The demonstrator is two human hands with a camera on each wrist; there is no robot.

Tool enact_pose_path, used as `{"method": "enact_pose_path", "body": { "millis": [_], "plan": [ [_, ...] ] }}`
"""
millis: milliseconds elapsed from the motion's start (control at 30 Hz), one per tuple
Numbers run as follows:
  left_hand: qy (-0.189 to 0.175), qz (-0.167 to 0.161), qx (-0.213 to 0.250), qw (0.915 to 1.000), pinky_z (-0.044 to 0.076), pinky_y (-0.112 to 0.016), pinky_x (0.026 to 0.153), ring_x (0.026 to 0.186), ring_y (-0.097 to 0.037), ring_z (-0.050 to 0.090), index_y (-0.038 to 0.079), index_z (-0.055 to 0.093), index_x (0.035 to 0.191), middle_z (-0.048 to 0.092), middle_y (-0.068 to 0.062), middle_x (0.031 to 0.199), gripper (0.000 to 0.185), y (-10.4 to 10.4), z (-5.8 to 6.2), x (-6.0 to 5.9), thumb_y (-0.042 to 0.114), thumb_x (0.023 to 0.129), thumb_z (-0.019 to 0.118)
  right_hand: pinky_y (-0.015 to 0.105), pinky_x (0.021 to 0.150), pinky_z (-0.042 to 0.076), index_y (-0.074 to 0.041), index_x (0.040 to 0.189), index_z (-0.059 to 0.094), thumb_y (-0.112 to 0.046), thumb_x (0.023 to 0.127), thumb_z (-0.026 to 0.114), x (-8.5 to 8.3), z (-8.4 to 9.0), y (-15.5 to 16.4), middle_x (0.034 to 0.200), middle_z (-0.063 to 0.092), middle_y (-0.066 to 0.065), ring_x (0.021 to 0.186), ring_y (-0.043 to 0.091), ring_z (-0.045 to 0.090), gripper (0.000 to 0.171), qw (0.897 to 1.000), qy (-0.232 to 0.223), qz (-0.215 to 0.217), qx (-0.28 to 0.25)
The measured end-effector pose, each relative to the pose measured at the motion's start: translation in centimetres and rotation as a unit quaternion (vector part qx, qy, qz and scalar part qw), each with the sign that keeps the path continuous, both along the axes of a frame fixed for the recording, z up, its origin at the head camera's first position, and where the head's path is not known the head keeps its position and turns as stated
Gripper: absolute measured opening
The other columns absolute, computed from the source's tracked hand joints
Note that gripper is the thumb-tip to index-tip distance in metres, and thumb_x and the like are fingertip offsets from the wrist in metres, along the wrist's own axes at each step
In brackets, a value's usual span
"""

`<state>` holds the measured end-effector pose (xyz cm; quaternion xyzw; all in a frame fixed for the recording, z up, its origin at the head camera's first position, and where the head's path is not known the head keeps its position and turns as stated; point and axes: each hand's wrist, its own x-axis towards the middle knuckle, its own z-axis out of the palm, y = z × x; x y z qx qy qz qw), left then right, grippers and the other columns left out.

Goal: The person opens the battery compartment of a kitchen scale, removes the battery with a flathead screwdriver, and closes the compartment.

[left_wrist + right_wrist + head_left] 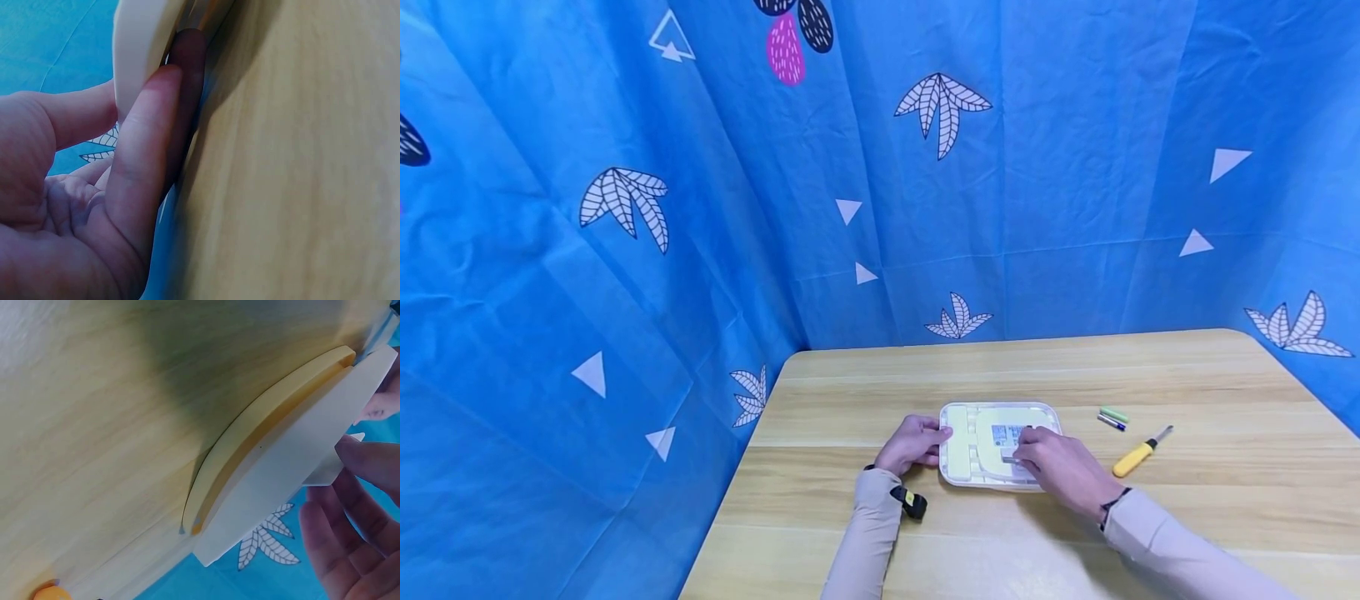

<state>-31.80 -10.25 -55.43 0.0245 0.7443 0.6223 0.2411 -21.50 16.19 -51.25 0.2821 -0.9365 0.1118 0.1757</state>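
A flat white plastic device (957, 467) with rounded corners lies on the table, a printed label (1002, 435) on its upper face. My left hand (912, 442) pinches its left edge. In the left wrist view the thumb is on one face of the white rim (134, 56), and fingers reach beneath the other. Over the device's right part, my right hand (1063, 468) pinches a small flat white piece (326, 472) between thumb and fingers. How far that piece touches the device is hard to see. The device's underside is mostly hidden.
Right of the device lie a yellow-handled screwdriver (1133, 460) and two small cylinders that look like batteries, a green one (1115, 414) and a dark one (1111, 422). The wooden table (850, 375) meets a blue patterned curtain (1060, 192) at the back and left.
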Motion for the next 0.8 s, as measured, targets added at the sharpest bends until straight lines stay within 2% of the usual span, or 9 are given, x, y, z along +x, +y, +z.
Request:
{"method": "enact_pose_path", "body": {
  "millis": [367, 533, 667, 800],
  "plan": [
    [-0.001, -0.007, -0.005, 1.0, 0.061, -0.018, 0.058, 0.071, -0.01, 0.067, 0.0, 0.065, 0.126, 0.073, -0.004, 0.089, 0.033, 0.0, 0.2, 0.0, 0.02, 0.1, 0.07, 0.032, 0.076, 0.066, -0.016, 0.091, 0.081, 0.005, 0.082, 0.078, 0.4, 0.2, 0.0, 0.105, 0.074, 0.008, 0.095, 0.023, 0.071, 0.023, 0.999, -0.004, 0.031, 0.026],
    [0.0, -0.008, -0.005, 1.0, 0.062, -0.019, 0.058, 0.071, -0.01, 0.067, -0.001, 0.065, 0.127, 0.073, -0.004, 0.089, 0.034, 0.1, 0.2, 0.0, 0.019, 0.1, 0.069, 0.024, 0.068, 0.062, -0.014, 0.089, 0.08, 0.01, 0.081, 0.076, 0.7, 0.4, -0.3, 0.1, 0.069, 0.004, 0.088, 0.017, 0.065, 0.026, 0.998, -0.014, 0.024, 0.048],
    [-0.002, -0.008, -0.001, 1.0, 0.061, -0.018, 0.057, 0.07, -0.01, 0.067, -0.001, 0.065, 0.126, 0.072, -0.004, 0.088, 0.033, 0.0, 0.1, -0.1, 0.019, 0.1, 0.07, 0.019, 0.059, 0.057, -0.011, 0.093, 0.08, 0.014, 0.079, 0.073, 1.0, 0.5, -0.5, 0.094, 0.062, 0.002, 0.083, 0.014, 0.058, 0.029, 0.997, 0.001, 0.027, 0.073],
    [-0.005, -0.008, 0.0, 1.0, 0.061, -0.018, 0.056, 0.069, -0.01, 0.067, -0.001, 0.065, 0.125, 0.072, -0.004, 0.086, 0.033, -0.1, 0.0, -0.1, 0.019, 0.1, 0.07, 0.021, 0.061, 0.059, -0.009, 0.097, 0.08, 0.015, 0.081, 0.069, 1.1, 0.3, -0.4, 0.094, 0.06, 0.0, 0.087, 0.015, 0.059, 0.031, 0.997, 0.0, 0.031, 0.071]
  ]
}}
